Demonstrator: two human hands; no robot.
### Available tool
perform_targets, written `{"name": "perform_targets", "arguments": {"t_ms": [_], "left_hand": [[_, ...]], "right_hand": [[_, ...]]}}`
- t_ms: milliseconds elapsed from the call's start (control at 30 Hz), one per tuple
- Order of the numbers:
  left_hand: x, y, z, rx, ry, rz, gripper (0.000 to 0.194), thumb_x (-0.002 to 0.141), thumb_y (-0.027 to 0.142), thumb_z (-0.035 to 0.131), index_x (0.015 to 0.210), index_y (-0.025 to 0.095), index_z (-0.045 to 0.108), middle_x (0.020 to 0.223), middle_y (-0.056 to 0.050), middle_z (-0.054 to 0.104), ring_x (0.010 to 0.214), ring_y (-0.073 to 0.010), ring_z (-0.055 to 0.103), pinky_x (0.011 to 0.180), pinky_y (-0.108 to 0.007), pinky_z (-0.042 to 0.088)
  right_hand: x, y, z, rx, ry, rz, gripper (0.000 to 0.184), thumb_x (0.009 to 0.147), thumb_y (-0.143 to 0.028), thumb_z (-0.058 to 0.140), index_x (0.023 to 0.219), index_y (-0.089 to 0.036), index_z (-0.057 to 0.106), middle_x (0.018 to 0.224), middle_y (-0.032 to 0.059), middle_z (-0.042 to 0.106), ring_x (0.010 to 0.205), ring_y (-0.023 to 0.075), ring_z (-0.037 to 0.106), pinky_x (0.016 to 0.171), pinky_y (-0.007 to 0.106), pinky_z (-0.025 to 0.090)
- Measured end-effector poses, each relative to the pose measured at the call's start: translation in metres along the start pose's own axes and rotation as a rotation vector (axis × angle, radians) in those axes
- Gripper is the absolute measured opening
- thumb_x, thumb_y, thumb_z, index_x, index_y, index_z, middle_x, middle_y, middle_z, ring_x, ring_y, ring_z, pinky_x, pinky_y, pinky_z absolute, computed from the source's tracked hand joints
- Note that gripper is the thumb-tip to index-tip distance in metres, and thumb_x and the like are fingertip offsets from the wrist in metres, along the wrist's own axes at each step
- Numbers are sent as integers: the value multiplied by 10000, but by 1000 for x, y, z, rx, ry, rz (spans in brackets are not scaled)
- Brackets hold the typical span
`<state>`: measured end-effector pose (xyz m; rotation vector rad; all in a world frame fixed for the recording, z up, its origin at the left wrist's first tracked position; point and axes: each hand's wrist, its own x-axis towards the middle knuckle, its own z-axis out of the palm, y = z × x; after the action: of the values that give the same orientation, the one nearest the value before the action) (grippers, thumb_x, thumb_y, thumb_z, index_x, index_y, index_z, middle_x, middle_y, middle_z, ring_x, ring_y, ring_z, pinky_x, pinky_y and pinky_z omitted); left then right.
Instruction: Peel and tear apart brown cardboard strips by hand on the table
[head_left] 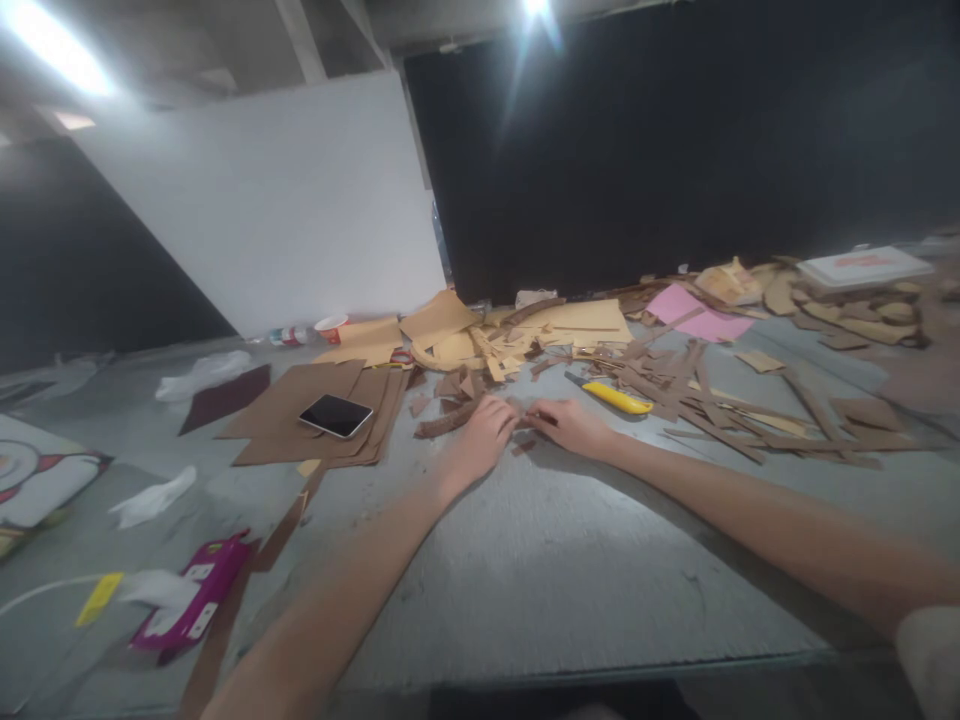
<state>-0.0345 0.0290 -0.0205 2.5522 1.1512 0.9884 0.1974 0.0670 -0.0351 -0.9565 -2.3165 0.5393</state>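
My left hand (484,437) is closed on a brown cardboard strip (442,423), whose curved end sticks out to the left of the fingers. Close beside it, my right hand (571,426) has its thumb and fingertips pinched at the strip's other end, right by the left fingertips. The fingers hide the middle of the strip. A small brown scrap (524,448) lies on the table just below the fingertips. Beyond my right wrist rests a yellow utility knife (616,397).
Brown sheets (281,400) bearing a phone (335,415) lie to the left. Yellow sheets (577,322), a pink sheet (699,313) and heaped cut strips (720,420) spread behind and right. A purple power strip (199,592) sits at front left on the grey table (525,580).
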Motion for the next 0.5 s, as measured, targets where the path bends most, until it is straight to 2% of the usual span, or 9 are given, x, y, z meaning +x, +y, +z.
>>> {"name": "perform_targets", "arguments": {"t_ms": [167, 500], "left_hand": [[0, 4, -2, -8, -16, -7, 249, 1140, 298, 490, 999, 206, 673, 1039, -78, 692, 1132, -262, 579, 1033, -425, 497], [0, 3, 0, 13, -30, -22, 267, 1143, 311, 481, 971, 208, 658, 1030, -79, 688, 1146, -266, 582, 1041, -437, 502]], "right_hand": [[0, -1, -1, -34, -6, -5, 353, 1126, -389, 486, 917, -216, 711, 805, 31, 742, 734, 180, 656, 712, 259, 417], [0, -2, -2, -82, -23, -18, 341, 1129, -330, 469, 930, -204, 717, 847, 53, 763, 770, 189, 669, 731, 270, 417]]}}
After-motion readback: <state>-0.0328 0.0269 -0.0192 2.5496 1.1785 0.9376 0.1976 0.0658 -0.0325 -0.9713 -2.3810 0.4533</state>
